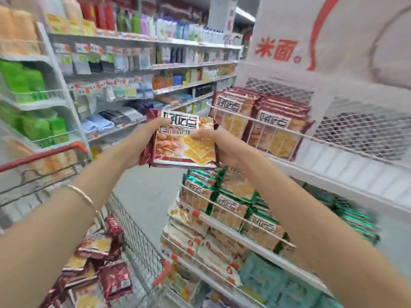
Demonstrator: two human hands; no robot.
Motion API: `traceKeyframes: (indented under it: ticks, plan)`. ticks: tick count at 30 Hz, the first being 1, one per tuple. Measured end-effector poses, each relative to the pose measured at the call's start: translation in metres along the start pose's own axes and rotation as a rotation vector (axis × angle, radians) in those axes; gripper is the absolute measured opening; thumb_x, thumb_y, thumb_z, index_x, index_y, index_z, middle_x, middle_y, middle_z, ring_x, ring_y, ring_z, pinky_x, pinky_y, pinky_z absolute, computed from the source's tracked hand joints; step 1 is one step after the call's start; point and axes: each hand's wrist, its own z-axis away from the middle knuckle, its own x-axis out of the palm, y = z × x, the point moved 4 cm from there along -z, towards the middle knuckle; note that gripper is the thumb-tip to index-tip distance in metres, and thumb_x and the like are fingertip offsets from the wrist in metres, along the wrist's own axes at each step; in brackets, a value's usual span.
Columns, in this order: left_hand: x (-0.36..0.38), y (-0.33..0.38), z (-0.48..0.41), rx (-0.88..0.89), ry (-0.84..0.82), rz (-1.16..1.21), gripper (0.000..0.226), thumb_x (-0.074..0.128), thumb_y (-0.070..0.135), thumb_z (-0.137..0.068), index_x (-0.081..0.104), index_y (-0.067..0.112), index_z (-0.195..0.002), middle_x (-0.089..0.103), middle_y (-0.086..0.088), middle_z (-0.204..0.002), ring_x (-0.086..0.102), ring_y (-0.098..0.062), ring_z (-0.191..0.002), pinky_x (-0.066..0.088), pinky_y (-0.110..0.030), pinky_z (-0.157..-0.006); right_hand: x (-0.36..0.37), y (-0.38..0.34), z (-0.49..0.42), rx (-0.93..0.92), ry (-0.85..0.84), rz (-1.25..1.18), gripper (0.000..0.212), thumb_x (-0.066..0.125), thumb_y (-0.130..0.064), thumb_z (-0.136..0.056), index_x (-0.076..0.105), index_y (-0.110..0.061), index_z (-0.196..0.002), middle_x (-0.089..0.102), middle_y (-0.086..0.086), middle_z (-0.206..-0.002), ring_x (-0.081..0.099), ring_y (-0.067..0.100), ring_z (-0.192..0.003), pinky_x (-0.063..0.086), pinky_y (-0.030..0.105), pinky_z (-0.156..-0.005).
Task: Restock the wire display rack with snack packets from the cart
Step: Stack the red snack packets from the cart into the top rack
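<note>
Maroon foil marks the snack packet (184, 143) that is held up in mid-air, between the cart (138, 238) on the near left and the wire display rack (287, 131) on the right. The edge of a second packet is seen behind it at its left side. The packet is gripped from both sides: the left hand (138, 143) is curled round its left edge and the right hand (224, 151) round its right edge, with fingers (199, 134) pinched on the printed face.

Nothing is seen between the packet and the rack's top tier, which lies just to its right. On that tier two maroon piles (255, 116) are stood side by side behind the wire front. Green-edged packets (222, 198) are stacked on the tier below, and white packets (200, 243) on a third tier under that.

In the cart, loose maroon packets (100, 263) are heaped; their number cannot be told. One red cart handle (40, 155) is seen at the left, and one thin bracelet (82, 194) is worn on the left wrist. Far shelves of bottles (160, 27) are ranged behind, and a white sign (275, 50) is hung above the rack.
</note>
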Motion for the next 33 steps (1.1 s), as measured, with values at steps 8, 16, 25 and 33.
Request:
traceKeyframes:
  ticks: [8, 16, 25, 33]
  plan:
    - [0.215, 0.106, -0.028, 0.232, -0.394, -0.070, 0.030, 0.061, 0.041, -0.091, 0.064, 0.012, -0.099, 0.068, -0.002, -0.073, 0.066, -0.015, -0.057, 0.058, -0.028, -0.061, -0.193, -0.081, 0.127, -0.147, 0.313, -0.018, 0.025, 0.065, -0.005, -0.075, 0.065, -0.003, -0.100, 0.070, 0.006, -0.082, 0.069, 0.018, -0.068, 0.058, 0.026, -0.062]
    - [0.389, 0.136, -0.099, 0.610, -0.565, -0.621, 0.039, 0.078, 0.036, -0.080, 0.062, 0.011, -0.106, 0.068, -0.012, -0.100, 0.063, -0.019, -0.092, 0.050, -0.038, -0.090, -0.371, -0.067, 0.177, -0.110, 0.666, 0.382, 0.054, 0.085, -0.003, -0.073, 0.060, -0.003, -0.121, 0.075, 0.005, -0.097, 0.074, 0.017, -0.088, 0.060, 0.030, -0.077]
    - [0.450, 0.089, -0.173, 0.880, -0.349, -1.522, 0.070, 0.074, 0.039, -0.079, 0.045, 0.045, -0.142, 0.035, -0.001, -0.155, 0.036, -0.022, -0.137, 0.031, -0.045, -0.112, -0.446, 0.017, 0.103, 0.225, 0.585, 0.574, 0.070, 0.088, -0.029, -0.073, 0.039, -0.012, -0.119, 0.061, 0.007, -0.093, 0.057, 0.020, -0.077, 0.049, 0.032, -0.063]
    - [0.440, 0.084, -0.191, 0.604, -0.529, -1.611, 0.097, 0.077, 0.042, -0.081, 0.018, 0.029, -0.157, 0.022, -0.001, -0.161, 0.025, -0.021, -0.146, 0.024, -0.037, -0.118, -0.445, 0.023, 0.066, 0.087, 0.593, 0.493, 0.070, 0.086, -0.027, -0.078, 0.038, -0.012, -0.128, 0.060, -0.005, -0.102, 0.061, 0.008, -0.087, 0.053, 0.023, -0.067]
